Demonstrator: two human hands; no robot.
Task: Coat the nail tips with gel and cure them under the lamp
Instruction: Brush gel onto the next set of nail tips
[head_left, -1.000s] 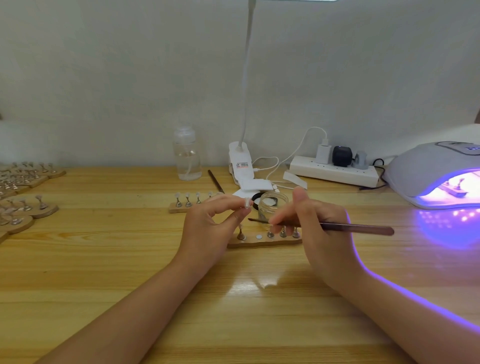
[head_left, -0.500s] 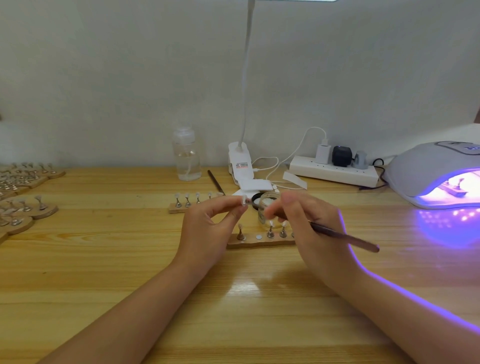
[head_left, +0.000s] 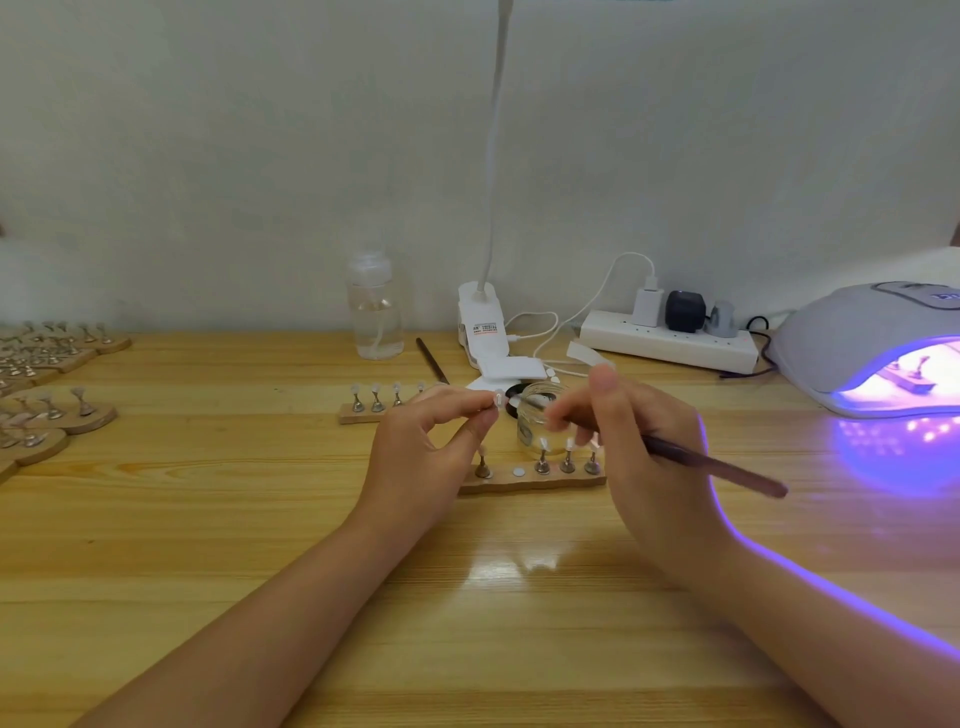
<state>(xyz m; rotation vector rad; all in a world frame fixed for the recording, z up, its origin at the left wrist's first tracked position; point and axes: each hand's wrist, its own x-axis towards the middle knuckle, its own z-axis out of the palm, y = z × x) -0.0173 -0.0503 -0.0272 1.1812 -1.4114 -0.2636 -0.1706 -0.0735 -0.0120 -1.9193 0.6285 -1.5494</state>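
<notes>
Pinching a nail tip (head_left: 498, 399) above the table's (head_left: 208, 519) middle, the left hand (head_left: 426, 457) meets the brush (head_left: 711, 465) gripped by the right hand (head_left: 644, 457); the gel jar (head_left: 540, 421) stands behind a holder (head_left: 535, 475), the lamp (head_left: 872, 348) glowing at the right edge.

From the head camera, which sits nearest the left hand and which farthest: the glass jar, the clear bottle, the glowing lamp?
From the left hand:
1. Glass jar, just to its right.
2. Clear bottle, behind it by the wall.
3. Glowing lamp, far right.
</notes>
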